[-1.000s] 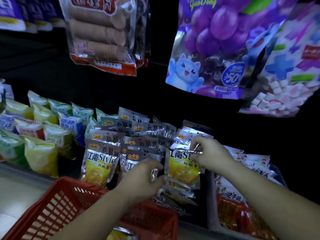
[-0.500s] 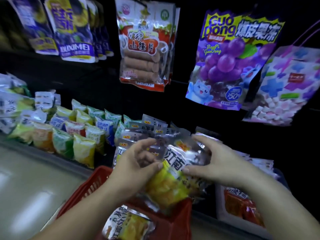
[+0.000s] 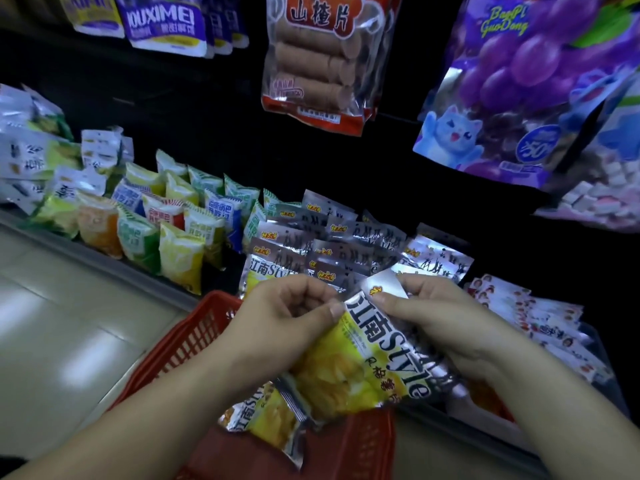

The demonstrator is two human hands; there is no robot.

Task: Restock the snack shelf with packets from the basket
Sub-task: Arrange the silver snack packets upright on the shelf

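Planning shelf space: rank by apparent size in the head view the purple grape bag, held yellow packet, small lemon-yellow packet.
1. purple grape bag, though cropped by the frame
2. held yellow packet, inflated by nearness
3. small lemon-yellow packet

Two bare forearms (image 3: 194, 393) are seen, ending in the left hand (image 3: 287, 317) and the right hand (image 3: 440, 327). The fingernails (image 3: 336, 309) are trimmed short and plain.

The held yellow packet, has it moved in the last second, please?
Yes. The yellow packet has come away from the shelf row, tilting over the red basket.
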